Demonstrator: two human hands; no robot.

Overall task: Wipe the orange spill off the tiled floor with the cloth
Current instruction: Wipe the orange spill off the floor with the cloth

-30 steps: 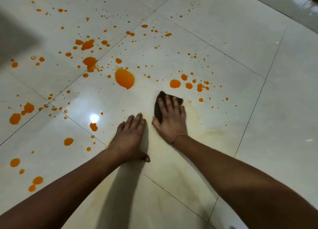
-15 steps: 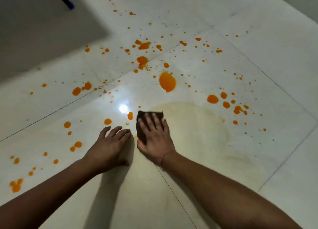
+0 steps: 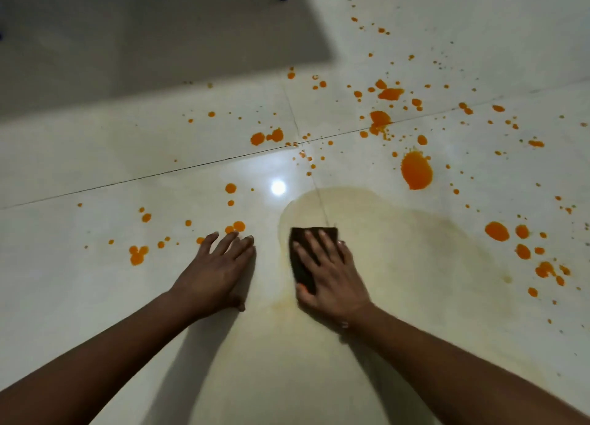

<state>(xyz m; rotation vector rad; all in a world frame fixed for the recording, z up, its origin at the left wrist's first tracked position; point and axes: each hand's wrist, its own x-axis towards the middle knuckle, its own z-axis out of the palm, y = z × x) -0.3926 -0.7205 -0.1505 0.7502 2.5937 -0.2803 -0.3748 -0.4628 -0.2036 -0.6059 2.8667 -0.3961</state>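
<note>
Head view: cloth (image 3: 301, 258) under right hand (image 3: 332, 274)

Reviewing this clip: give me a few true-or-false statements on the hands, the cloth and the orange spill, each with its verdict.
1. The right hand presses the dark brown cloth flat on the pale tiled floor. True.
2. The left hand holds a second cloth. False: it rests bare on the floor, fingers spread.
3. The large orange blot has been wiped away. False: it lies intact, beyond the cloth and to its right.
4. A faint yellowish smear surrounds the cloth. True.
5. Orange drops remain left of the left hand. True.
</note>
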